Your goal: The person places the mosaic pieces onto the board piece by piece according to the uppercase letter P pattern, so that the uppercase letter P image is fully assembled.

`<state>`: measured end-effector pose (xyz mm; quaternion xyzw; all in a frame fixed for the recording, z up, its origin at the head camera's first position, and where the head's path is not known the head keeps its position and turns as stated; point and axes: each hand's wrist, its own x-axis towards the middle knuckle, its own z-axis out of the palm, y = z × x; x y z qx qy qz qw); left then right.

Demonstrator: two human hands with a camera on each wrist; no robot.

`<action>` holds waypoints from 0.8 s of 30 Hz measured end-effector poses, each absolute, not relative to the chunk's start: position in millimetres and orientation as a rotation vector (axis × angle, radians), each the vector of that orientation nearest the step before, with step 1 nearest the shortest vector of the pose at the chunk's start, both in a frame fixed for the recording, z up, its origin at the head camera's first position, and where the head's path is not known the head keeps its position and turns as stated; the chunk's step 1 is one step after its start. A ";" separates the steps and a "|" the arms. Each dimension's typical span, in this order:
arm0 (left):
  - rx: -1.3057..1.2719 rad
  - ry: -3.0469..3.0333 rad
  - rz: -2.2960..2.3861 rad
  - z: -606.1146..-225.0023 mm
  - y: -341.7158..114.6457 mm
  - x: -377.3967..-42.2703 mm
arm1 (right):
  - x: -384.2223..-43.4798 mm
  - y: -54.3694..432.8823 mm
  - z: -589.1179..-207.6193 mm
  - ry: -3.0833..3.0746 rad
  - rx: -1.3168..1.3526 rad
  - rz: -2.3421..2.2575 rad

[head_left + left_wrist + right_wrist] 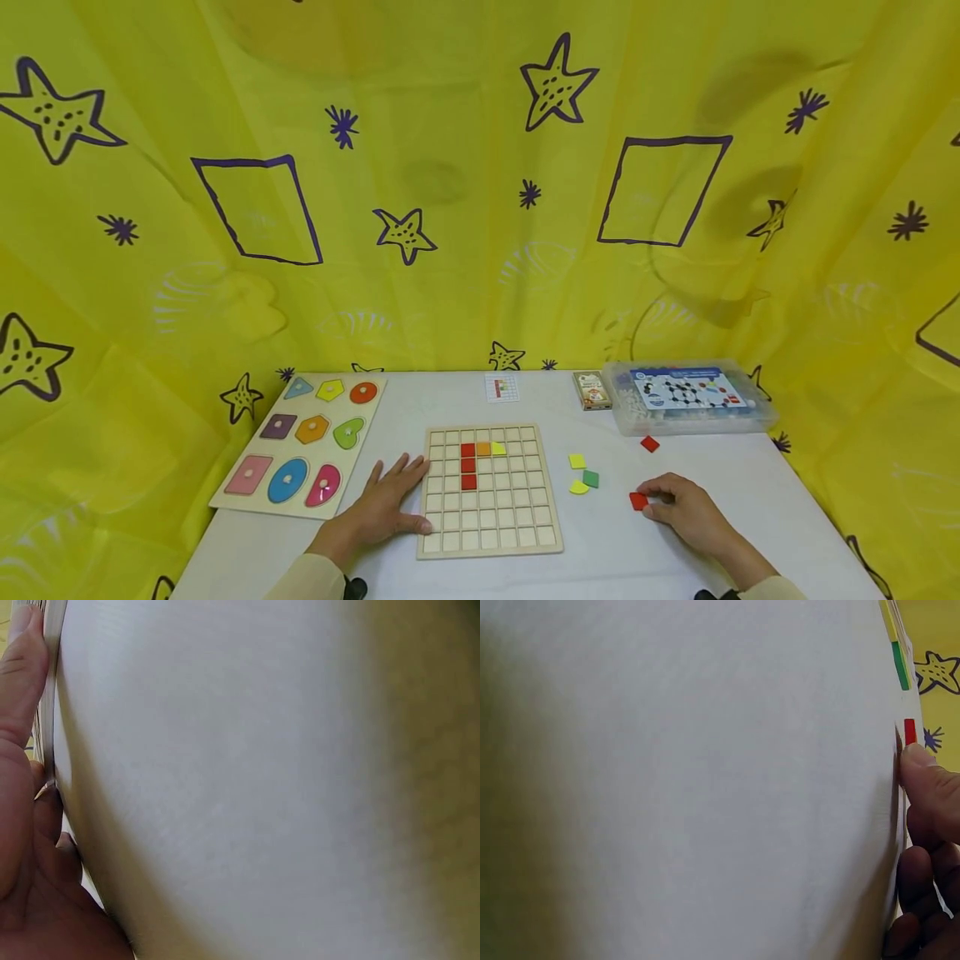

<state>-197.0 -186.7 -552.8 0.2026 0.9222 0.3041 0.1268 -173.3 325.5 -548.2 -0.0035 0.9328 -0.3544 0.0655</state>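
Note:
A wooden grid board (517,537) lies on the white table. Its cells hold three red squares (468,466) in a column, with an orange tile (483,448) and a yellow tile (498,448) beside the top one. My left hand (382,508) rests flat at the board's left edge, fingers spread, thumb and fingertips right at the rim. Right of the board, thumb and fingers of my right hand (686,512) pinch a red square tile (638,501) low over the table. In the right wrist view that red tile (910,730) shows at the thumb tip.
Loose yellow tiles (576,461), a green tile (591,479) and another red tile (649,444) lie right of the board. Behind are a small patterned card (512,388), a little box (592,391) and a clear plastic case (626,421). A shape puzzle (250,450) lies left.

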 end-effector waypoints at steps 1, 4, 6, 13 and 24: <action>0.588 2.682 0.885 -552.9 -186.7 -196.9 | -173.3 325.4 -547.7 2.813 -0.002 -1.074; 0.586 2.683 0.877 -553.6 -186.9 -197.1 | -173.3 324.9 -545.8 2.809 0.028 -1.094; 0.585 2.684 0.873 -554.0 -186.9 -197.2 | -173.3 324.8 -544.8 2.803 0.047 -1.127; 0.584 2.684 0.864 -553.2 -187.1 -197.2 | -173.9 321.5 -545.3 2.809 0.116 -1.240; 0.581 2.683 0.859 -555.2 -187.2 -197.7 | -177.8 311.0 -547.3 2.784 0.180 -1.524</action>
